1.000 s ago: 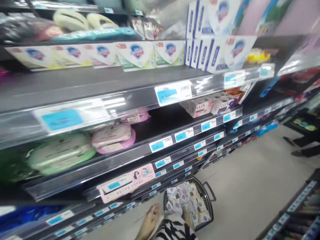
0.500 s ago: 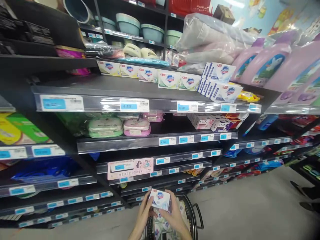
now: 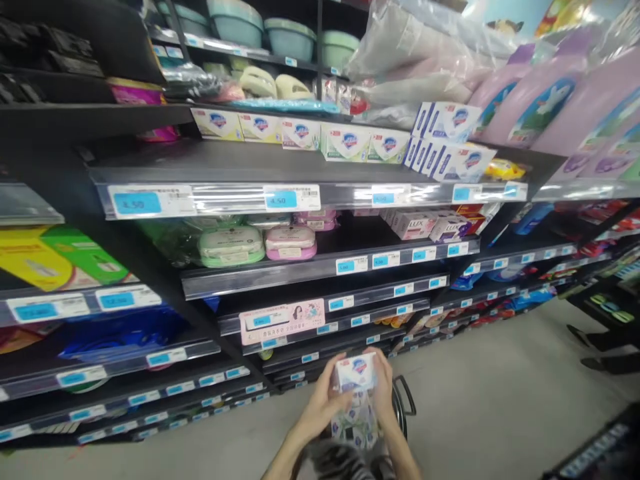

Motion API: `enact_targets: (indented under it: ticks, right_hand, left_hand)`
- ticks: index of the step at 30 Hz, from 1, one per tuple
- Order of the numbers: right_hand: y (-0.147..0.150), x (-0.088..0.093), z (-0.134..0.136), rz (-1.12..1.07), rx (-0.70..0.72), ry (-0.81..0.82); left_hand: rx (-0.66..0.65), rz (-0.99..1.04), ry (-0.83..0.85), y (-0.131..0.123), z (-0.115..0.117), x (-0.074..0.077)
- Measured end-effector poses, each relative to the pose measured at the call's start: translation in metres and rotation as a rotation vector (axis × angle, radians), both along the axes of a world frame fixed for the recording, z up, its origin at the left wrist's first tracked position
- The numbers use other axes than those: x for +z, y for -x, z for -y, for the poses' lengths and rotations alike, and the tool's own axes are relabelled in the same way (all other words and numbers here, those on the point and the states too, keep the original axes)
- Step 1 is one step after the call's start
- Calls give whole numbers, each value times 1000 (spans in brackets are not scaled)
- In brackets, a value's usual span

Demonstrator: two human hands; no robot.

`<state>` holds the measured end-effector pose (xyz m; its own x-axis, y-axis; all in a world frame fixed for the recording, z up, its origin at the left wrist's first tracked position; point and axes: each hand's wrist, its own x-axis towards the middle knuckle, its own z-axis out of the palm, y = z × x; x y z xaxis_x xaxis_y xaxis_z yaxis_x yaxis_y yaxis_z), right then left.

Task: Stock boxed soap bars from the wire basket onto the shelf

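Between my two hands is a white and blue soap box [image 3: 356, 372], its printed front turned up toward me. My left hand [image 3: 325, 400] closes on its left side, with the thumb along the lower edge. On the other side, my right hand [image 3: 384, 383] wraps the right edge. Below them, a dark round basket [image 3: 399, 408] with a black handle holds several more soap boxes [image 3: 355, 420]. Part of that basket is hidden behind my hands and forearms.
Ahead stands a shelf [image 3: 225, 163] with a row of soap boxes [image 3: 345, 142] and a stack of blue-white ones [image 3: 445, 143]. Lower down are soap dishes [image 3: 233, 247] and LUX boxes [image 3: 415, 223]. Purple jugs [image 3: 540, 100] stand right. Grey floor [image 3: 475, 387] lies beside the basket.
My hands and the soap box have moved right and slightly up in the view. The camera view has shifted, and more of the basket is covered by my arms.
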<state>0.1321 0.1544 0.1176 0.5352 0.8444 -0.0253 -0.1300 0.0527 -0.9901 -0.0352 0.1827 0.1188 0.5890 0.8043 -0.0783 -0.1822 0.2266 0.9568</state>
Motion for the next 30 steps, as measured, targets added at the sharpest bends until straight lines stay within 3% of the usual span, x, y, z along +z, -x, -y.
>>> enact_targets:
  ticks: [3, 6, 10, 14, 20, 30]
  right_hand:
    - [19, 28, -9, -69, -211, -53]
    - [42, 46, -18, -21, -238, -103]
    - [68, 55, -22, 175, -263, -114]
    - [90, 51, -20, 229, -276, -79]
    - [119, 38, -15, 176, -349, -2]
    - [168, 21, 19, 196, -470, 97]
  left_hand:
    - [-50, 92, -43, 12, -13, 19]
    - [-45, 129, -69, 33, -30, 28]
    - [-81, 138, -140, 66, -47, 29]
    - [-95, 151, -167, 89, -53, 26]
    - [-88, 208, -74, 110, -47, 18]
    - [-99, 246, -1, 144, -34, -12]
